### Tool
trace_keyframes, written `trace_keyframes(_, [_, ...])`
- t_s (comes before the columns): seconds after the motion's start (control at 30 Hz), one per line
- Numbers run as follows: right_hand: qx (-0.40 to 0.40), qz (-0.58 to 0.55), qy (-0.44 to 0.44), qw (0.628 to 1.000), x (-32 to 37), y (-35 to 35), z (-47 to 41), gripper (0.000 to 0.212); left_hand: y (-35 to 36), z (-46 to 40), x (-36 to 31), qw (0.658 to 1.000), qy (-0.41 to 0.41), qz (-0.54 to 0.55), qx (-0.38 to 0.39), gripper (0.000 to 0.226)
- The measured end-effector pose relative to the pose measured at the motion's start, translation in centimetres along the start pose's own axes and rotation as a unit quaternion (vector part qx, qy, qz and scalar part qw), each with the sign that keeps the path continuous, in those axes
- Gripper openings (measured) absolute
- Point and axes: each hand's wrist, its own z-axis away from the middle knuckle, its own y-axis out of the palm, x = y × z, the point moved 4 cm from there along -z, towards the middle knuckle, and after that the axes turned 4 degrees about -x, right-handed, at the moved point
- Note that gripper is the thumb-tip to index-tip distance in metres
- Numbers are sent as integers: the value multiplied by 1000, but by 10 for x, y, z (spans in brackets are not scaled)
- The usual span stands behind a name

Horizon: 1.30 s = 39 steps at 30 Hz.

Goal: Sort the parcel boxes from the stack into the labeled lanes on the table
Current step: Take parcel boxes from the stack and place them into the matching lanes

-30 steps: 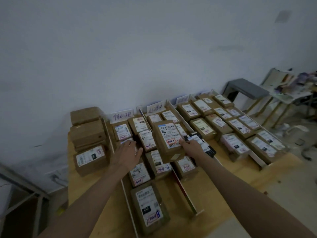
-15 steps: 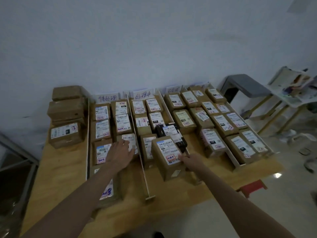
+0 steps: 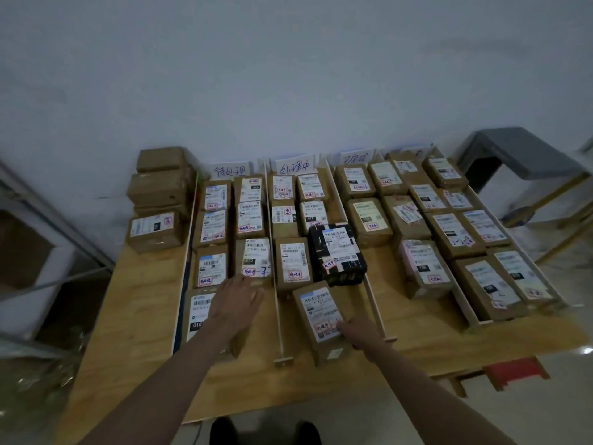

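Brown parcel box, carried high a second ago, now down at the middle lane's near end, right hand pinching its corner; left hand spread flat, first lane.

Dim, flat and bluish throughout, with no clear source of light. Soft, weak shadows under the boxes; darkest at the lower left beside the bench. One small bright glint on the floor at far right. Strong wide-angle bowing toward the edges. Grainy, slightly smeared detail; label print mostly unreadable; corners soft.
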Motion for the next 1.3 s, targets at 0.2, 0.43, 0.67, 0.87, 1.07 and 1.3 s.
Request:
trace_keyframes(0.2, [1,7,-9,1000,-3,18,-13,33,9,3,18,1000,-20,3,17,45])
trace_keyframes(0.43, [27,52,-4,998,-1,35,-19,38,14,2,18,999,-18,-23,31,47])
trace_keyframes(0.67, [62,151,-65,984,20,38,-10,38,3,-8,19,999,-16,-38,30,46])
trace_keyframes(0.87, [-64,188,-212,957,117,-18,-24,27,-57,-32,34,998,-33,-51,-7,48])
trace_keyframes(1.07, [-156,246,-363,885,261,-49,11,48,-147,-52,78,991,-69,-92,-64,49])
trace_keyframes(1.3, [-189,230,-456,839,377,-6,53,48,-227,-62,143,980,-105,-108,-131,45])
